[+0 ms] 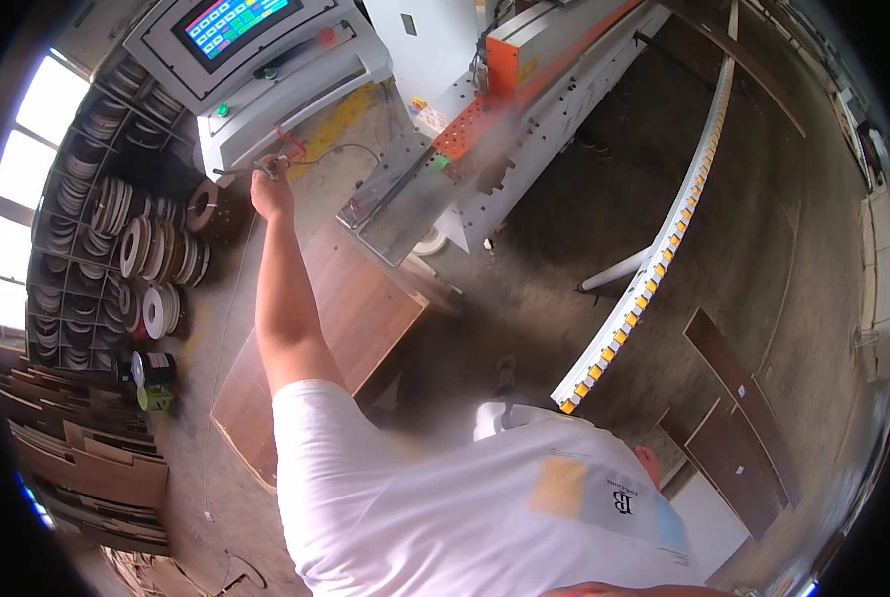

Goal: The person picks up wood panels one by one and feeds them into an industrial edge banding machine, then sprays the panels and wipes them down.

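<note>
My left arm reaches forward to the control cabinet's lower edge. My left hand is closed around a small grey metal air blow gun, with a red hose beside it. Its finer details are too small to see. Just above is the white machine's control panel, with a lit colour screen and a green button. Part of my right hand shows past the edge of my white shirt; its fingers are mostly hidden.
Wood-grain panels lie below my left arm. The machine's metal infeed end juts toward me. A long roller rail with yellow rollers curves along the right. Edging rolls fill a left rack; brown boards lie at right.
</note>
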Motion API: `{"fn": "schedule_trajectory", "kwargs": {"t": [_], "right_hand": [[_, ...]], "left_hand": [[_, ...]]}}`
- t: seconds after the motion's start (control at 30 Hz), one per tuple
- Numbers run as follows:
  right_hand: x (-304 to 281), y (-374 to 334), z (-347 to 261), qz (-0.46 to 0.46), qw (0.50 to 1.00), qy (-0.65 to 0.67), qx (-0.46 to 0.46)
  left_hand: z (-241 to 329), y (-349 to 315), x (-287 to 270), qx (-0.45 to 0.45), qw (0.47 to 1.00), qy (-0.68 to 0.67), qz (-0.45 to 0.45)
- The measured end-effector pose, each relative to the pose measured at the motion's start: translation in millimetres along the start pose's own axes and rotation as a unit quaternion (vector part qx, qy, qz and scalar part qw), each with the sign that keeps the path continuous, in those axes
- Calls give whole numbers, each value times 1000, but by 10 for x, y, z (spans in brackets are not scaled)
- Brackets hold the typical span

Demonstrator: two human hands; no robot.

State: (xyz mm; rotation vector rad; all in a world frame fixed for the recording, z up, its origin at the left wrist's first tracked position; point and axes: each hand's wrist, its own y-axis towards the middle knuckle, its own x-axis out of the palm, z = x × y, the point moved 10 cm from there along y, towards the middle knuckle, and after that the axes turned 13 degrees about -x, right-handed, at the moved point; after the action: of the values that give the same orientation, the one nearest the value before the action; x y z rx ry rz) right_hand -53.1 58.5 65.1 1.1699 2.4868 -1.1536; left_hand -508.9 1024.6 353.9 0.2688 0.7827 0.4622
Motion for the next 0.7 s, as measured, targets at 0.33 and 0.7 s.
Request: {"fn": "schedule_trajectory", "kwargs": {"t": [0.33, 0.7], "right_hand": [[11, 13, 130, -3, 998, 11, 57], [-59, -168, 661, 11, 989, 92, 112]], "left_hand": [[-539, 436, 878, -143, 984, 74, -70], [279, -2595, 1860, -208, 844, -383, -313]]}}
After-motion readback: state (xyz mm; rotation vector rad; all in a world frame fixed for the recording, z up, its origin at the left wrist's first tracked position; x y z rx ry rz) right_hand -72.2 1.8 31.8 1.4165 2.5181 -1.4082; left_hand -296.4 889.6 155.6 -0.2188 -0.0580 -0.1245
